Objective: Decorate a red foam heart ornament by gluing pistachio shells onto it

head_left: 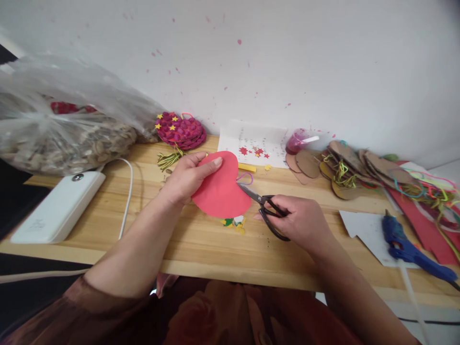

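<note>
My left hand (190, 173) grips a red paper gourd shape (223, 194) by its upper left edge, thumb on top and fingers underneath. The paper is held above the table, with a narrower upper lobe and a wider lower one. My right hand (300, 218) has its fingers in the black handles of a pair of scissors (259, 197). The blade tips point left and meet the paper at the notch on its right side; the blades look nearly closed. A purple cord loop (246, 179) shows just behind the notch. Small green, white and yellow scraps (235, 223) lie below the paper.
A clear bag of shells (89, 139) and a white power bank (61, 206) stand left. Purple decorated pieces (181, 130), a white sheet with red stars (253, 143) and a purple cup (297, 142) line the wall. Cardboard shapes (347, 165) and a blue glue gun (406, 244) are right.
</note>
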The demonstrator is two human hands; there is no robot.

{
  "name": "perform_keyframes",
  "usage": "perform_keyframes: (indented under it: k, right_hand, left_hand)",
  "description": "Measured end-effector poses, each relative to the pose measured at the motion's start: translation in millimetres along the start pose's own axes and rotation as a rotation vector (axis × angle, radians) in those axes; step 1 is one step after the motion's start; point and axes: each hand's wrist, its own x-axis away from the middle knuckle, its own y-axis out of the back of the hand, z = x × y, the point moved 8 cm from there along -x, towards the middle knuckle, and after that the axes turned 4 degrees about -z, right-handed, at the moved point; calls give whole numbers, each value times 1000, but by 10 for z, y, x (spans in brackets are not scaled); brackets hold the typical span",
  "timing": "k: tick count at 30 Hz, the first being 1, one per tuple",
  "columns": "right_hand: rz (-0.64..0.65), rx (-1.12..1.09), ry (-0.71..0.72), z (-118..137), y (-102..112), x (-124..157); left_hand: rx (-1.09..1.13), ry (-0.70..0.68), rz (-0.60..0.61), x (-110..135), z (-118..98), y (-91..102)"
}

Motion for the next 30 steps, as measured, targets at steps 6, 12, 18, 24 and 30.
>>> perform_keyframes:
  k: [6,12,18,24,30]
  right_hand:
    - [0,24,-3,33,20,0]
    - [9,28,-14,8,8,1]
    - [17,10,-26,-6,-16,-7]
    - [-5,63,-6,-3,10,-4]
    - [-45,87,20,34,33,3]
  left_hand:
    - [-27,-2,14,10,-7,-13]
    - [-40,-12,12,5,-3,-6]
    - [-46,-18,6,9,-6,-13]
    - [-46,-15,4,3,13,-1]
    - [-28,7,4,-3,38,1]
